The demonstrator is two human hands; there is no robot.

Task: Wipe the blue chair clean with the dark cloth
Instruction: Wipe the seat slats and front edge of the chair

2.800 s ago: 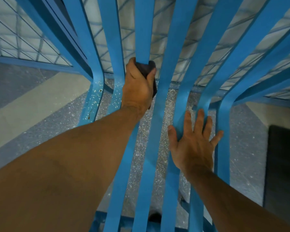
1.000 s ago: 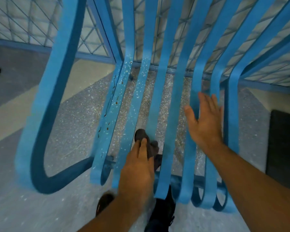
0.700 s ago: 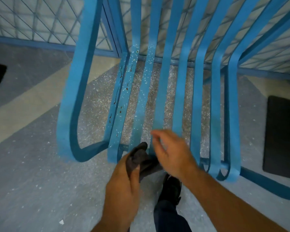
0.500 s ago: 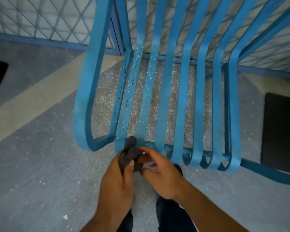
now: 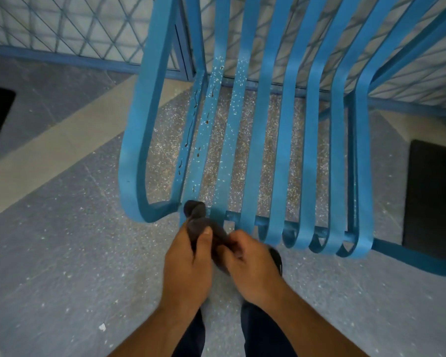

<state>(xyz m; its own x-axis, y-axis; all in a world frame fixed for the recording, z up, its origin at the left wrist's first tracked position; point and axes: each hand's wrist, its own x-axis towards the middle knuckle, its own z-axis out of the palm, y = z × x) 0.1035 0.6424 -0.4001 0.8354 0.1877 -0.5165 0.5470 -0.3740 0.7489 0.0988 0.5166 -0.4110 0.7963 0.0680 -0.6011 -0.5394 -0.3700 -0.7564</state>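
Our left hand [image 5: 188, 264] curls its fingers round the cloth [image 5: 197, 219], with the thumb [image 5: 204, 235] pressed on top. Our right hand [image 5: 251, 270], just beside it at 3 o'clock, pinches the lower fold of the same cloth with bent fingertips [image 5: 229, 249], so neither hand is slack. The cloth is dark and bunched into a knot, and it rises at 12 o'clock from the left hand. Its top lies against the front edge of the chair [image 5: 258, 140] at the seat's left end; whether it presses there we cannot tell. The chair is built of blue bent slats [image 5: 281, 150] that run from 12 o'clock toward us and curl under at the front. The slats at 11 o'clock carry pale specks and dark streaks [image 5: 207, 119]. A looped armrest [image 5: 139, 140] stands at 10 o'clock of the hands. Past the right hand we glimpse a dark shoe [image 5: 276, 256], and at 6 o'clock dark trousers [image 5: 263, 331]. The floor [image 5: 62, 253] is speckled grey with a tan band [image 5: 49, 148] at 9 o'clock. A black mat [image 5: 433, 197] lies at 3 o'clock, and a mesh fence [image 5: 62, 24] runs across 12 o'clock behind the chair.
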